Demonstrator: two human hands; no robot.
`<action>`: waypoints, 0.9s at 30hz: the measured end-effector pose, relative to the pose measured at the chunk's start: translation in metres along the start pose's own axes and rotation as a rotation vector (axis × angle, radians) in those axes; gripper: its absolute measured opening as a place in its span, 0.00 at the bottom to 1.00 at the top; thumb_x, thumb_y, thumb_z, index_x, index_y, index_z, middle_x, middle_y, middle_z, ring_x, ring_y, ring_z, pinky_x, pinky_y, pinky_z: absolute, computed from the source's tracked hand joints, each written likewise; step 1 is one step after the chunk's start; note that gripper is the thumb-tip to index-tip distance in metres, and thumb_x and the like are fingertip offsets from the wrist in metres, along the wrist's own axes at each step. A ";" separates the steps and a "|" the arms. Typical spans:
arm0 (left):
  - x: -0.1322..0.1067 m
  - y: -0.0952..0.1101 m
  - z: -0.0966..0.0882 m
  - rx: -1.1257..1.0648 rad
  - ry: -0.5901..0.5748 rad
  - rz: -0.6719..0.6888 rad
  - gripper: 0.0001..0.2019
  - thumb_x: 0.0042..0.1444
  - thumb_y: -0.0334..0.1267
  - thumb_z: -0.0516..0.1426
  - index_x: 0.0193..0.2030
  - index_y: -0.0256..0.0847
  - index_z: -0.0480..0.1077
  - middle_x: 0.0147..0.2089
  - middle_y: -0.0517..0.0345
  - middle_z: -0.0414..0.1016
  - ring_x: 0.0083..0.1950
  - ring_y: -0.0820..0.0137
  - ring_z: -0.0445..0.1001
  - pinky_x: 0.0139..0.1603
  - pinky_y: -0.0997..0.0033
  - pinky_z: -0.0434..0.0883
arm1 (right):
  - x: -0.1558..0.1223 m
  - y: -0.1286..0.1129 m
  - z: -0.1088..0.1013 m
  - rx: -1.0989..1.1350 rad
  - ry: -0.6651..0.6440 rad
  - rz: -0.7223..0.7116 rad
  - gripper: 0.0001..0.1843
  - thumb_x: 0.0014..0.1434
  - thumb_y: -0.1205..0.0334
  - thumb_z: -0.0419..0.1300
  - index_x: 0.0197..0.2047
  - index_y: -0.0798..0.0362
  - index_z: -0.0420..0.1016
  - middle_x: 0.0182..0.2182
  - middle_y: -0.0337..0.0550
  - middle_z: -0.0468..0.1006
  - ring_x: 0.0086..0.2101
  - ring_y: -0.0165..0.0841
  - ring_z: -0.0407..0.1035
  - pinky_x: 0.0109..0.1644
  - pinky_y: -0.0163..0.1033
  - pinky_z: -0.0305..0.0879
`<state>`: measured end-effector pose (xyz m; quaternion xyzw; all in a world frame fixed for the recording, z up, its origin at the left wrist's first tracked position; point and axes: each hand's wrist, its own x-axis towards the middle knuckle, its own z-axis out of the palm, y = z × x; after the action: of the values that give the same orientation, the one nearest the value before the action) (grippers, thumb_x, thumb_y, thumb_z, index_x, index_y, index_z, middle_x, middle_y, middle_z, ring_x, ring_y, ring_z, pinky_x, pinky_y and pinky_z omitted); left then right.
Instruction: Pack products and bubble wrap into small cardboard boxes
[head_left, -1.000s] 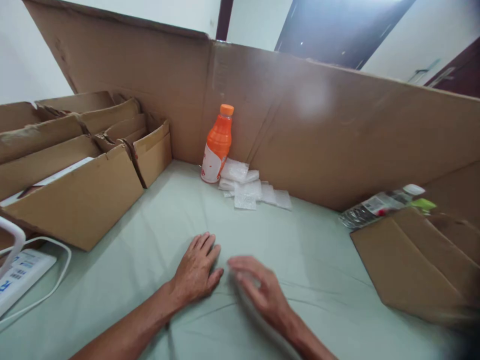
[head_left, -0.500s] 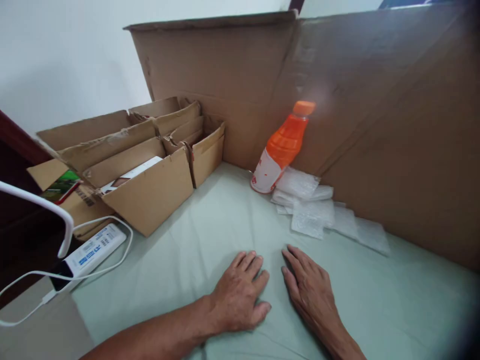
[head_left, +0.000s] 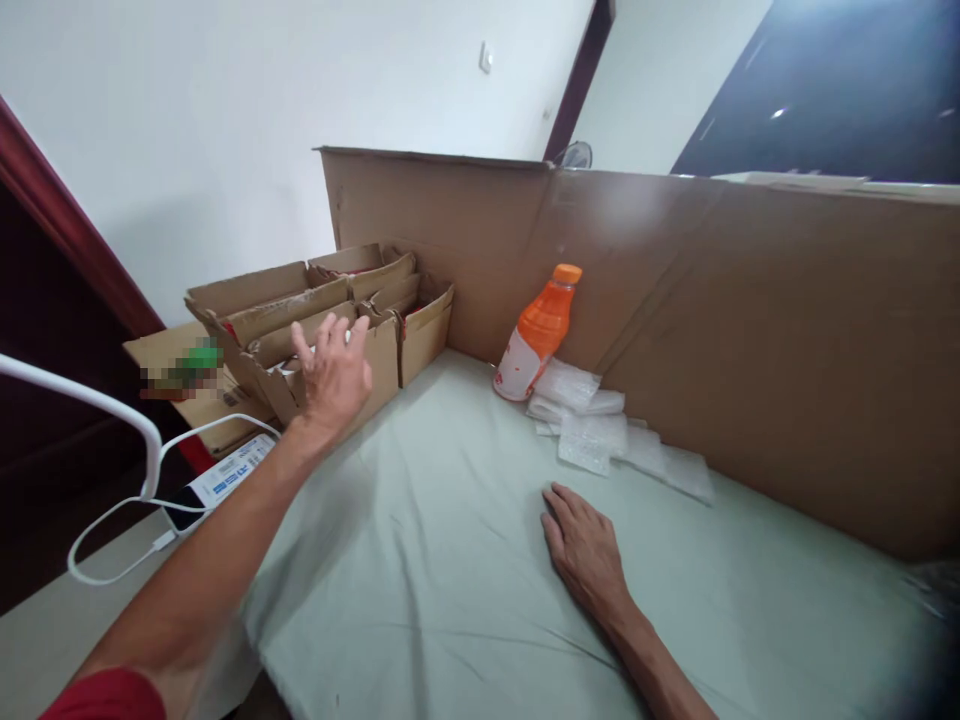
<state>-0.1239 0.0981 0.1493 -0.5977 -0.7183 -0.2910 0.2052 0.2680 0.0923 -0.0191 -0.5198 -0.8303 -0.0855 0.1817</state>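
Observation:
My left hand (head_left: 334, 378) is raised over the front edge of a divided cardboard box (head_left: 379, 365), fingers spread and nothing held. A white item inside that box is mostly hidden behind the hand. On the pale green cloth (head_left: 450, 560) lies my right hand (head_left: 586, 545), palm down with the fingers stretched out, holding nothing. Beyond it is a small pile of clear bubble-wrap pouches (head_left: 592, 435). An orange-capped bottle (head_left: 541, 335) with a white label leans back against the cardboard wall, its base beside the pouches.
A tall cardboard panel (head_left: 750, 350) borders the back and right of the cloth. At left, a white power strip (head_left: 232, 475) with a white cable (head_left: 90, 385) lies below the box. A pale wall (head_left: 247, 110) rises behind.
My left hand has lifted off the cloth and moved left and forward to the cardboard box. My right hand stays resting on the cloth. The view has tilted up.

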 end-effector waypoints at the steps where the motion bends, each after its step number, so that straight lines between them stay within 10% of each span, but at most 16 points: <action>1: 0.005 -0.008 -0.004 0.034 -0.048 -0.012 0.24 0.58 0.26 0.51 0.62 0.33 0.66 0.58 0.35 0.75 0.65 0.47 0.69 0.70 0.31 0.47 | 0.000 0.000 0.001 0.008 0.011 0.003 0.20 0.68 0.60 0.49 0.56 0.55 0.76 0.57 0.54 0.77 0.55 0.45 0.71 0.54 0.50 0.67; 9: -0.044 0.008 -0.029 -0.089 -0.094 0.142 0.23 0.56 0.23 0.50 0.57 0.38 0.72 0.46 0.46 0.82 0.48 0.56 0.79 0.52 0.55 0.70 | 0.000 0.008 -0.003 0.280 0.145 0.168 0.21 0.61 0.56 0.52 0.52 0.55 0.77 0.54 0.57 0.79 0.55 0.48 0.72 0.57 0.56 0.68; 17: -0.140 0.051 -0.106 -0.678 -0.055 0.665 0.27 0.59 0.22 0.52 0.64 0.47 0.66 0.48 0.55 0.80 0.52 0.61 0.77 0.55 0.57 0.74 | -0.061 -0.029 -0.086 0.676 0.121 0.336 0.23 0.61 0.53 0.57 0.57 0.50 0.73 0.57 0.51 0.76 0.53 0.43 0.74 0.53 0.48 0.73; 20: -0.157 0.037 -0.117 -0.730 0.046 0.458 0.31 0.56 0.27 0.59 0.66 0.55 0.65 0.57 0.58 0.76 0.60 0.58 0.73 0.63 0.52 0.71 | -0.096 -0.044 -0.108 0.807 0.025 0.409 0.24 0.59 0.54 0.59 0.57 0.50 0.74 0.54 0.50 0.78 0.48 0.44 0.76 0.48 0.44 0.75; 23: -0.175 0.014 -0.089 -0.711 0.023 0.082 0.32 0.56 0.38 0.62 0.68 0.52 0.62 0.59 0.56 0.75 0.60 0.55 0.74 0.67 0.46 0.67 | -0.126 -0.055 -0.114 0.859 -0.034 0.484 0.24 0.59 0.53 0.59 0.57 0.51 0.75 0.49 0.49 0.81 0.43 0.43 0.77 0.45 0.43 0.76; 27: -0.206 -0.001 -0.030 -0.901 -0.499 -0.187 0.41 0.53 0.50 0.64 0.71 0.44 0.55 0.67 0.44 0.68 0.65 0.51 0.71 0.65 0.46 0.69 | -0.145 -0.075 -0.114 0.915 -0.083 0.476 0.25 0.62 0.49 0.57 0.58 0.53 0.75 0.46 0.51 0.82 0.40 0.42 0.76 0.46 0.44 0.75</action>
<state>-0.0850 -0.0744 0.0390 -0.6110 -0.5993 -0.4372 -0.2765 0.2818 -0.0993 0.0325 -0.5648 -0.6480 0.3507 0.3717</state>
